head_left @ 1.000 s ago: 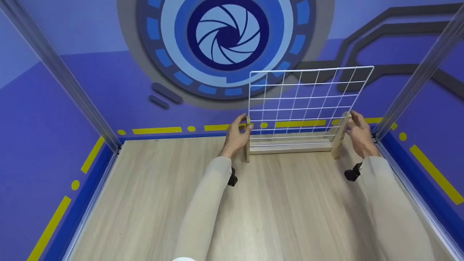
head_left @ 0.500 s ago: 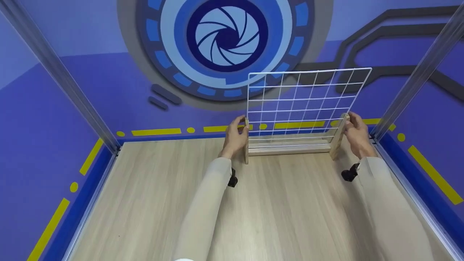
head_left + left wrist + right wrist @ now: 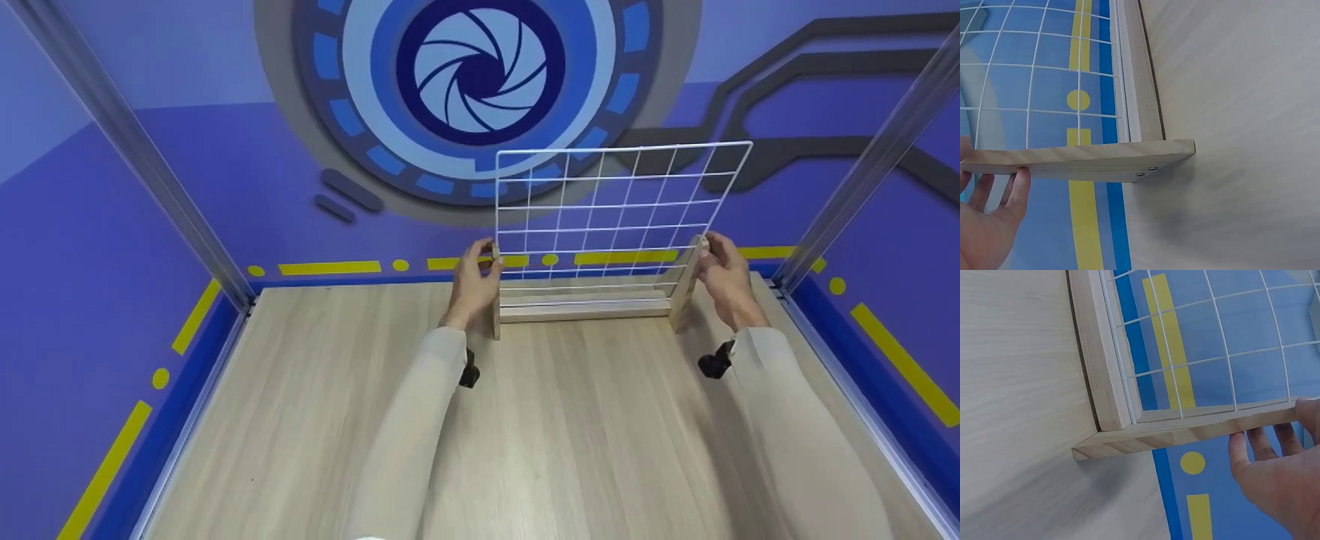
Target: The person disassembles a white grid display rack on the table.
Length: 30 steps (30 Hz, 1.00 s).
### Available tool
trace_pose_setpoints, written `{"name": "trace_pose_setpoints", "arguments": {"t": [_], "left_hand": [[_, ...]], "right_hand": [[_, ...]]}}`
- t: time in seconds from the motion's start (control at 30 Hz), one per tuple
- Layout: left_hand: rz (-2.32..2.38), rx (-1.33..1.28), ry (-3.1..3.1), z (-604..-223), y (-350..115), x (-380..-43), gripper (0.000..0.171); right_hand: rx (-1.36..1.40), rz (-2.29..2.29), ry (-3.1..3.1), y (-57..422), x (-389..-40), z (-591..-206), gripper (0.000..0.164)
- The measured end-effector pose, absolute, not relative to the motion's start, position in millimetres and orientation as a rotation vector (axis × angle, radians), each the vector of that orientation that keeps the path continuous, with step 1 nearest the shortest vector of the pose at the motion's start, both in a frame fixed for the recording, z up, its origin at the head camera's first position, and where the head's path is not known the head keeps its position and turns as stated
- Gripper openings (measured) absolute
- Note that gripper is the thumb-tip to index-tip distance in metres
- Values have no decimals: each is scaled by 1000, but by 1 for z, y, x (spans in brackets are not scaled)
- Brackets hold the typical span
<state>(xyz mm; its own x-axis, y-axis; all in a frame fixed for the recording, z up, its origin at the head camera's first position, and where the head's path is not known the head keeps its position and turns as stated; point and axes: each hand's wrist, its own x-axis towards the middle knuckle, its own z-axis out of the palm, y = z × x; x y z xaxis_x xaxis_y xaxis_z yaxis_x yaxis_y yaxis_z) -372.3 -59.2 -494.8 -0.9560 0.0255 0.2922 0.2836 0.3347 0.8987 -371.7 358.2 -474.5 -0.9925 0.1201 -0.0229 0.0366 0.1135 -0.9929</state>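
Observation:
A white wire grid panel stands upright, leaning back, in a wooden stand on the tabletop. My left hand grips the upper part of the stand's left side board, fingertips against its outer face. On the other end, my right hand holds the right side board near its top, thumb by the edge and fingers along the outside. Two screw heads show low on the left board. A wooden crossbar joins both boards along the bottom, and the grid's lower edge sits there.
Behind the stand rises a blue printed wall with yellow dashes. Metal posts mark the back corners, and side walls flank the wood-grain tabletop. A small black device hangs at each wrist.
The stand with its grid has slid a little to the left along the tabletop, both hands moving with it and keeping their hold. The head view has shifted slightly.

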Motion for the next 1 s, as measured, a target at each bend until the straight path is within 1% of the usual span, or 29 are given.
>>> {"name": "trace_pose_setpoints", "arguments": {"t": [0.33, 0.57, 0.8, 1.0], "left_hand": [[-1558, -227, -2446, -500, -81, -363, 41], [-1460, -203, -2493, -502, -89, -360, 42], [-1384, -190, -2541, -501, -106, -356, 46], [-1393, -220, -2494, -504, -124, -350, 44]], "right_hand": [[-61, 1897, -2360, 342, -374, -486, 50], [-48, 1776, -2422, 334, -371, -485, 48], [10, 1775, -2418, 324, -373, -486, 48], [59, 1749, -2414, 306, -371, -487, 47]]}}
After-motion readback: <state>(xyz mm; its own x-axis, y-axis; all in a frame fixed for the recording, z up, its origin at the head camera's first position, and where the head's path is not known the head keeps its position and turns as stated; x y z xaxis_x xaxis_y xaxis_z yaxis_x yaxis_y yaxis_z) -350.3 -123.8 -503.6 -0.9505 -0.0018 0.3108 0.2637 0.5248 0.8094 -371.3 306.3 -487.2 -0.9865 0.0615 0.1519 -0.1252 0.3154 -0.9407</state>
